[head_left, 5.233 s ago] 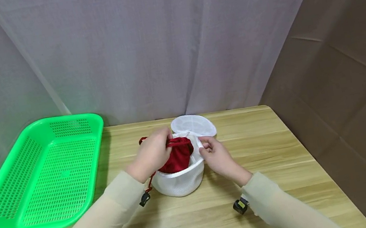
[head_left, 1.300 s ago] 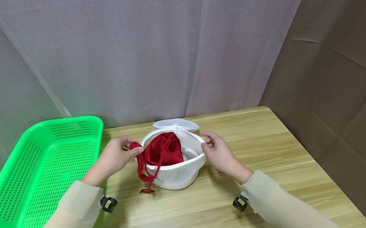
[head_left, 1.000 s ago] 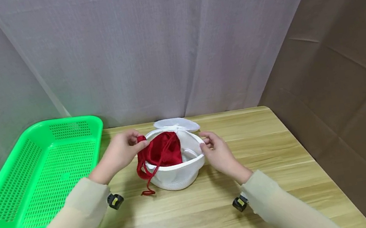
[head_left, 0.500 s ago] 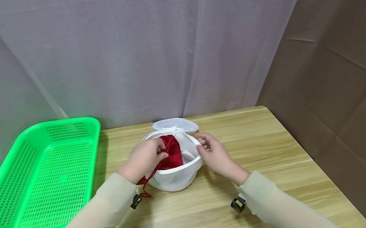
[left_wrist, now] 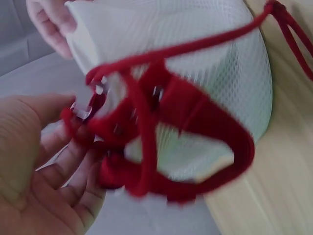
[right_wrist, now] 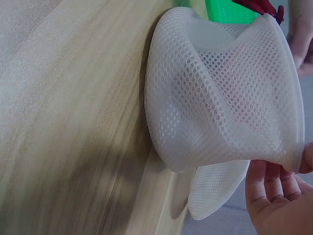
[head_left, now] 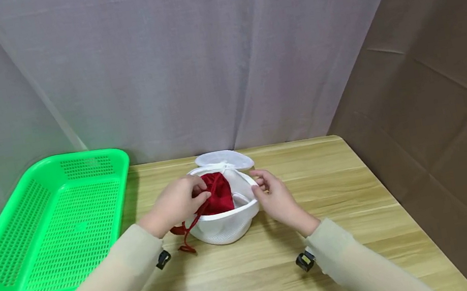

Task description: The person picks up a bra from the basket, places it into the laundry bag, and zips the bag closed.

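A white mesh wash bag [head_left: 224, 232] stands on the table with its lid [head_left: 226, 159] folded back behind it. Inside lies a red bra [head_left: 222, 196], its thin straps and part of its band hanging over the left rim. My left hand [head_left: 179, 202] pinches the bra's red fabric at the bag's left side. In the left wrist view, small silver hooks show on the red band [left_wrist: 210, 117], and a cord-like strap [left_wrist: 195, 45] crosses in front of the mesh. My right hand [head_left: 277, 199] holds the bag's right rim between thumb and fingers; the right wrist view shows the mesh wall [right_wrist: 215, 98] dented.
A large green plastic basket [head_left: 76, 228] stands at the left of the wooden table [head_left: 257, 285]. Behind the table hangs a grey curtain [head_left: 164, 64], and a brown cloth wall [head_left: 447, 94] runs along the right side.
My left hand went from above the bag out to its left rim, then back in over the opening with the red fabric; lately it shifts slightly left. The right hand stays on the rim.
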`<state>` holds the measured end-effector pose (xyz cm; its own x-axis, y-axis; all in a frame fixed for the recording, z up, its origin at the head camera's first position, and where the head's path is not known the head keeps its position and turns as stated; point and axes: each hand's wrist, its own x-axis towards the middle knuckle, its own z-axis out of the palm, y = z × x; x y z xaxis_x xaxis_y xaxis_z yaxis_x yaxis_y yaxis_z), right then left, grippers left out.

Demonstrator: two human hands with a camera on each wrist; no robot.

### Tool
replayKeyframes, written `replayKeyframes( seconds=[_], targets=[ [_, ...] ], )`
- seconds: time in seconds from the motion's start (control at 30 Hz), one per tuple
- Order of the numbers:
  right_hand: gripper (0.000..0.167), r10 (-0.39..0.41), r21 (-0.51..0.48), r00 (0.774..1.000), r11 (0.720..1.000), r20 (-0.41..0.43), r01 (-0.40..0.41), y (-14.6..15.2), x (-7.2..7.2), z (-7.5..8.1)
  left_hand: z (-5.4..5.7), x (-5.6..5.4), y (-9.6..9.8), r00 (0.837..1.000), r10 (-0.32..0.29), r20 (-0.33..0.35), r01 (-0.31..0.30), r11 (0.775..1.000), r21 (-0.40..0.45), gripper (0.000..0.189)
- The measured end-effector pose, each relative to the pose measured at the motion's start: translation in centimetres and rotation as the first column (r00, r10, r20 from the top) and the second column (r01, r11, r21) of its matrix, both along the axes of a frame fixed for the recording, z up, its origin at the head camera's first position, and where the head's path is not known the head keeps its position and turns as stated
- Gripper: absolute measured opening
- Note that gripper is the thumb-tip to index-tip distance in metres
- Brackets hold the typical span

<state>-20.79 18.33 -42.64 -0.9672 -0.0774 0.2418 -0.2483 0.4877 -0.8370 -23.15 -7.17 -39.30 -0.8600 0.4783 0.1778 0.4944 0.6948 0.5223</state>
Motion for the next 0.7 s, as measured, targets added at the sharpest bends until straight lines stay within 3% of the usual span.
replayKeyframes(
  seconds=[0.13, 0.3, 0.5, 0.7],
  targets=[
    [0.037, -0.005, 0.005, 1.000, 1.000, 0.012, 0.005, 0.1, 0.0, 0.0, 1.0, 0.5, -1.5, 1.000, 0.029, 0.006, -0.029, 0.998, 0.047, 0.027],
    [0.037, -0.007, 0.003, 1.000, 1.000, 0.030, 0.007, 0.1, 0.0, 0.1, 1.5, 1.4, -3.4, 0.996, 0.082, 0.014, -0.083, 0.996, 0.015, 0.053],
    [0.036, -0.008, -0.005, 0.999, 1.000, 0.044, 0.008, 0.1, -0.1, 0.0, 0.9, 2.8, -4.8, 0.992, 0.122, 0.013, -0.122, 0.992, -0.033, 0.082],
    [0.036, -0.004, -0.005, 0.999, 1.000, 0.040, 0.004, 0.2, -0.2, -0.1, 0.0, 3.7, -5.6, 0.990, 0.138, 0.014, -0.137, 0.989, -0.049, 0.089]
  ],
)
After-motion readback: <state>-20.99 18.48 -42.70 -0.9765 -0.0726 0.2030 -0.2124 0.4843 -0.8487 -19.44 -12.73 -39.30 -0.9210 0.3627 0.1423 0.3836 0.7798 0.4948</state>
